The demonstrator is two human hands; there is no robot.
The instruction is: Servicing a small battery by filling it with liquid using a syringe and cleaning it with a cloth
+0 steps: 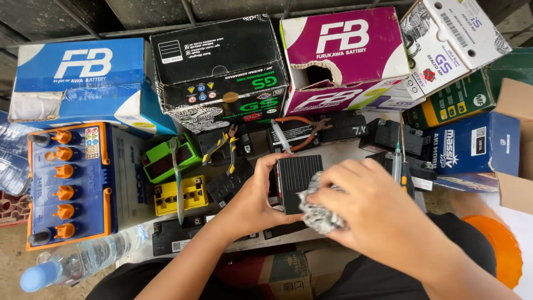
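Note:
My left hand (256,195) grips a small black ribbed battery (297,173) by its left side, holding it just above the cluttered table. My right hand (373,206) presses a crumpled grey patterned rag (316,212) against the battery's lower right face. Both forearms reach in from the bottom edge of the head view. Beneath the hands lie more small black batteries (230,183), partly hidden.
A large blue battery with orange caps (69,186) sits at left, beside green (166,158) and yellow (180,195) small batteries. Pliers (225,145) and cutters (302,132) lie behind. Cardboard boxes (219,66) line the back. A plastic bottle (78,262) lies bottom left; an orange object (502,247) is right.

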